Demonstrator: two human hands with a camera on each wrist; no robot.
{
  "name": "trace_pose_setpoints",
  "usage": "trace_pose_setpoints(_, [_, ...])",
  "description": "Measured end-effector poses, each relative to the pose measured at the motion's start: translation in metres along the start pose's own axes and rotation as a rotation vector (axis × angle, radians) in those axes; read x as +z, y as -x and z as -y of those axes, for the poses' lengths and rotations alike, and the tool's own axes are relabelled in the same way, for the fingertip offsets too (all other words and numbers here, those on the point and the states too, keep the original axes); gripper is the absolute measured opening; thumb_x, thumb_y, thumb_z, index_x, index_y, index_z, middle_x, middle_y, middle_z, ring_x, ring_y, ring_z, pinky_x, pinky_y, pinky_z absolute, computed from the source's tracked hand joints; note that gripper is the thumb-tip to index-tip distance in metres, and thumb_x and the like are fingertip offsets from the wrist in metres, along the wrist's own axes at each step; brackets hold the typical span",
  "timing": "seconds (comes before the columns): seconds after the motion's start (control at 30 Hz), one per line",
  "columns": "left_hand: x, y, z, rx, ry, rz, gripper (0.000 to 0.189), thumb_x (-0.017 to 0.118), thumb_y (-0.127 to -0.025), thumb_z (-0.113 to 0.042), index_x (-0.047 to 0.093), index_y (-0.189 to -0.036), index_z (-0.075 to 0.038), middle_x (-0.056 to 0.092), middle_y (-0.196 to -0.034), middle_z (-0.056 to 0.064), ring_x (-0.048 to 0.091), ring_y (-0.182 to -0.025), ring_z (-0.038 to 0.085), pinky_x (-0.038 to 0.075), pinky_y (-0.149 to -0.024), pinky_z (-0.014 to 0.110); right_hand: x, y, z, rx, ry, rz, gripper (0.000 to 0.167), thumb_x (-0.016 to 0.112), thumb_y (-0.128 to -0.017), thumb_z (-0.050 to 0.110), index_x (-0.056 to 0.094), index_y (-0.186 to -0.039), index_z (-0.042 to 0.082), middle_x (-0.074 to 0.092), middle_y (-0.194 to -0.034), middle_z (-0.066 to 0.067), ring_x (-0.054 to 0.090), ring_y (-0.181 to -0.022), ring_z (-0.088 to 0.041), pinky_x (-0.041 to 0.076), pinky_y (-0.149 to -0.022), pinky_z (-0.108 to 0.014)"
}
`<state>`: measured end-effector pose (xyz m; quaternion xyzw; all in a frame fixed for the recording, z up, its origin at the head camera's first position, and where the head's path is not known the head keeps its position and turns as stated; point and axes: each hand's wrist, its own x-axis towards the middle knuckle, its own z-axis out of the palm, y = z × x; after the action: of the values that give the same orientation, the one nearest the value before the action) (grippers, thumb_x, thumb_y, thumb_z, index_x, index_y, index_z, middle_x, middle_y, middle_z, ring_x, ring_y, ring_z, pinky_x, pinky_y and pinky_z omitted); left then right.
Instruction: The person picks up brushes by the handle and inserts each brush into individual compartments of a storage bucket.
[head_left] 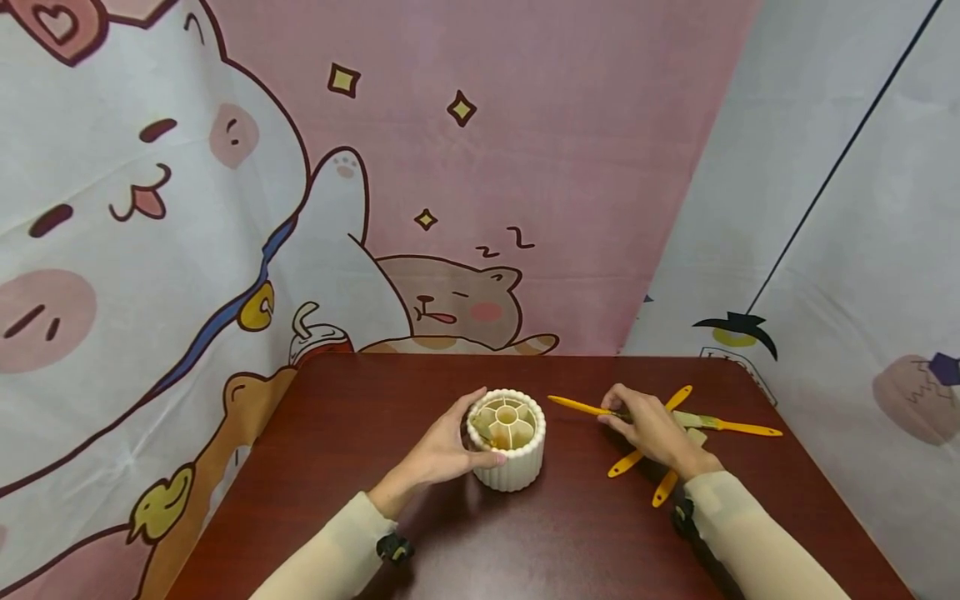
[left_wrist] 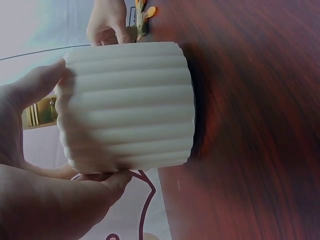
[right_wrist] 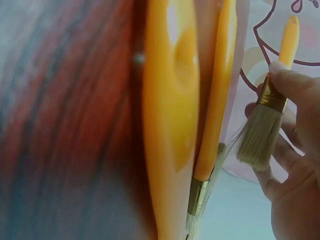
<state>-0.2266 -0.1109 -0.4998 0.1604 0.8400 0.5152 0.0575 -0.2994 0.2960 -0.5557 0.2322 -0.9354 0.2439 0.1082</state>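
Observation:
My left hand (head_left: pixel 435 454) grips a white ribbed organizer cup (head_left: pixel 513 471), its thumb across the near rim and fingers around the left side. Dividers split the cup into petal-shaped compartments around a central ring; a bit of yellow and pale bristles show inside on the left. In the left wrist view the ribbed wall (left_wrist: pixel 130 105) fills the middle. To the right, my right hand (head_left: pixel 654 429) pinches a paintbrush (head_left: pixel 576 406) near its metal band, its yellow handle pointing left toward the cup. The right wrist view shows this brush's bristles (right_wrist: pixel 257 137) hanging down.
Several more yellow-handled paintbrushes lie crossed on the table under and around my right hand, one with its handle (head_left: pixel 748 429) pointing right. The dark red-brown table (head_left: pixel 360 400) ends at a cartoon-printed curtain (head_left: pixel 570 167) behind and at the sides.

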Motion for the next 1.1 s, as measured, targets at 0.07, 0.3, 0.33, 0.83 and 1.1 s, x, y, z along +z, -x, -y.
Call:
trace_pose_setpoints(0.07, [0.000,0.000,0.000,0.002,0.002,0.002,0.116,0.105,-0.084,-0.024,0.041,-0.179,-0.013,0.058,-0.175,0.016,0.055,-0.163,0.039,0.038,-0.138,0.065,0.002,0.000,0.001,0.007,-0.045,-0.007,0.020,0.087,-0.106,0.018,0.071,-0.117,0.021,0.078,-0.104,0.010,0.076,-0.097,-0.012,0.068,-0.087,-0.038])
trace_pose_setpoints(0.3, [0.001,0.000,0.001,0.003,0.019,0.001,0.116,0.105,-0.083,-0.023,0.041,-0.180,-0.013,0.057,-0.176,0.016,0.055,-0.162,0.038,0.038,-0.137,0.064,0.007,-0.001,0.006,-0.016,-0.110,-0.060,0.022,0.085,-0.108,0.014,0.067,-0.121,0.018,0.079,-0.108,0.006,0.083,-0.105,-0.020,0.071,-0.094,-0.045])
trace_pose_setpoints(0.33, [0.001,0.000,0.001,0.001,0.021,-0.001,0.116,0.105,-0.083,-0.023,0.041,-0.180,-0.013,0.057,-0.176,0.016,0.055,-0.162,0.038,0.038,-0.137,0.064,0.008,-0.002,0.007,-0.020,-0.116,-0.071,0.022,0.085,-0.108,0.014,0.068,-0.121,0.018,0.079,-0.108,0.006,0.083,-0.105,-0.020,0.072,-0.093,-0.045])
trace_pose_setpoints(0.83, [0.005,0.006,-0.003,0.018,-0.025,-0.076,0.121,0.107,-0.081,-0.033,0.041,-0.179,-0.008,0.053,-0.177,0.021,0.055,-0.163,0.041,0.042,-0.136,0.065,-0.006,0.003,0.034,-0.019,-0.123,-0.188,0.025,0.094,-0.098,0.005,0.081,-0.117,0.015,0.080,-0.109,0.001,0.077,-0.094,-0.014,0.067,-0.079,-0.026])
trace_pose_setpoints(1.1, [0.010,0.006,-0.010,0.013,-0.111,-0.143,0.128,0.112,-0.075,-0.043,0.044,-0.176,-0.005,0.057,-0.171,0.021,0.061,-0.155,0.039,0.048,-0.131,0.064,-0.022,0.006,0.056,-0.034,-0.183,-0.264,0.026,0.094,-0.098,0.006,0.083,-0.121,0.013,0.084,-0.113,-0.001,0.083,-0.095,-0.012,0.064,-0.078,-0.013])
